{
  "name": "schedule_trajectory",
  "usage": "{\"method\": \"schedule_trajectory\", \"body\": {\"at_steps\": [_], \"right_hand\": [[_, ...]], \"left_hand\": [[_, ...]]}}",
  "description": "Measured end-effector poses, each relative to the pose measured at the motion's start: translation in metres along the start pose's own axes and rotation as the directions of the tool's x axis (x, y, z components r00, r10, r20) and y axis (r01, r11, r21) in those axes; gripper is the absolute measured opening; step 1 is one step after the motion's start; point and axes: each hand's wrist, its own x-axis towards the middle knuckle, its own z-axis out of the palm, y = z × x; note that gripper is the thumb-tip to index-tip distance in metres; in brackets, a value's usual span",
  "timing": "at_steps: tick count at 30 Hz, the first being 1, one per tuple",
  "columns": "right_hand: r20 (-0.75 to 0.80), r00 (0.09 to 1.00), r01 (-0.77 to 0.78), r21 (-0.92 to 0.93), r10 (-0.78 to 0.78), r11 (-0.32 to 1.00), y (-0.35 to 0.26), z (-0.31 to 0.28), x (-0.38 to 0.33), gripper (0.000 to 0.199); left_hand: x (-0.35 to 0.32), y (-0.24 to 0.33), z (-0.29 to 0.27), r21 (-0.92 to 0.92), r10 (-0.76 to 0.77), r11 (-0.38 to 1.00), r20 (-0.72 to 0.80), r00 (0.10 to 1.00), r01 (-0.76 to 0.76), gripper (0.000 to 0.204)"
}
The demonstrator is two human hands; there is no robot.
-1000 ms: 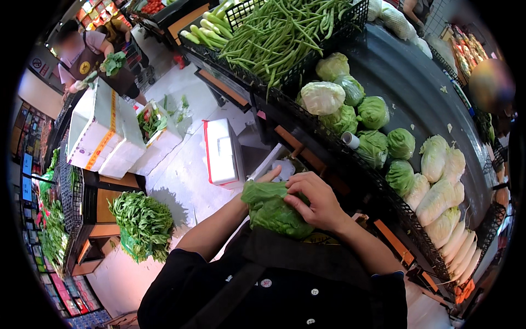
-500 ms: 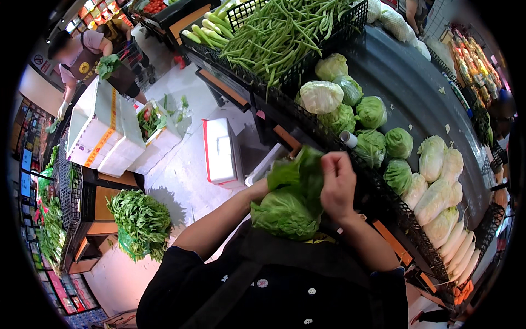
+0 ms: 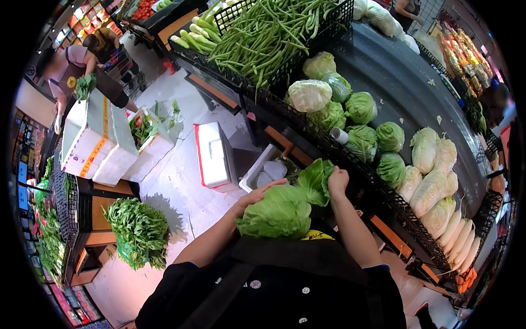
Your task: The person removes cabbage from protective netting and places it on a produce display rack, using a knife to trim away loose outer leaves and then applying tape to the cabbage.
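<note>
So the key thing here is how the cabbage head (image 3: 275, 212) sits between the two hands. The left hand (image 3: 257, 196) is cupped over its top-left side, fingers spread and curved around the round body, so the head lies right under and just to the right of those fingers, held up against the person's chest. The right hand (image 3: 338, 181) is a bit up and to the right, fingers pinched shut on the loose outer leaf (image 3: 315, 180), which stands up off the head's upper right side. That leaf runs from the head up toward the right fingertips, so its long line points away from the body toward the black display shelf (image 3: 383, 186). The left hand is the nearer one to the head itself; the right only has the leaf. Just past the right fingers, more cabbages (image 3: 361, 107) sit on the shelf, well apart from the held one.
</note>
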Motion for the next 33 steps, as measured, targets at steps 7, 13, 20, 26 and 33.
{"method": "schedule_trajectory", "body": {"at_steps": [7, 13, 20, 26, 33], "right_hand": [[-0.074, 0.812, 0.580, -0.003, -0.578, 0.815, -0.073, -0.081, 0.010, 0.025], [0.600, 0.153, 0.817, 0.370, -0.785, 0.442, -0.124, -0.104, -0.099, 0.087], [0.611, 0.173, 0.846, 0.310, -0.773, 0.434, -0.153, -0.110, -0.096, 0.077], [0.552, 0.056, 0.992, 0.064, -0.832, 0.109, -0.158, -0.132, -0.132, 0.085], [0.252, -0.160, 0.986, 0.094, -0.955, -0.140, -0.153, -0.116, -0.134, 0.031]], "left_hand": [[-0.022, -0.019, -0.034, 0.009, 0.256, 0.966, 0.047, 0.966, -0.257, 0.080], [0.001, -0.006, -0.031, -0.427, 0.260, 0.854, -0.143, 0.955, -0.297, 0.069], [0.020, 0.044, -0.002, -0.381, 0.080, 0.909, -0.243, 0.967, -0.171, 0.066], [0.051, 0.033, 0.019, -0.409, 0.251, 0.854, -0.216, 0.943, -0.321, 0.061], [0.060, 0.033, 0.031, -0.268, 0.356, 0.862, -0.286, 0.890, -0.431, 0.054]]}}
